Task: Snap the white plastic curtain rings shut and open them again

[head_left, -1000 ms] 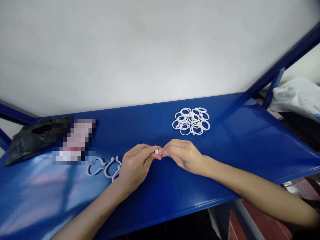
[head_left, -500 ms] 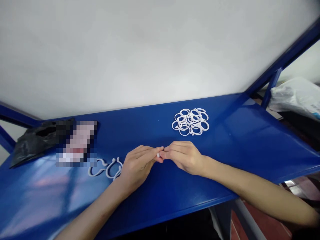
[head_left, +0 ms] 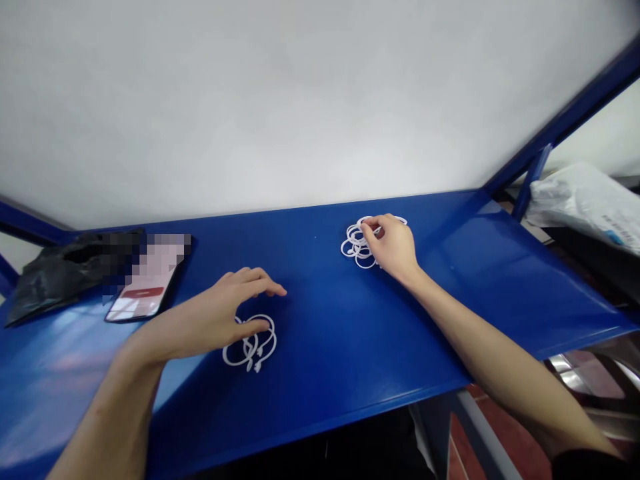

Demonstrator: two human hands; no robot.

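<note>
My left hand (head_left: 220, 313) hovers over a small cluster of opened white plastic rings (head_left: 251, 345) on the blue shelf (head_left: 320, 373). Its fingers are spread and its thumb touches the top ring. My right hand (head_left: 391, 244) has reached to the far pile of closed white rings (head_left: 356, 245). There its thumb and forefinger pinch one ring at the top of the pile. Part of the pile is hidden under that hand.
A phone (head_left: 145, 287) with a lit screen lies at the left, beside a crumpled black bag (head_left: 55, 273). A white plastic bag (head_left: 585, 200) lies beyond the blue frame post at the right. A white wall stands right behind the shelf.
The hands, pinched together on one ring at the middle, have parted. The left moved down-left to the opened rings, which now lie bunched. The right reached to the far pile.
</note>
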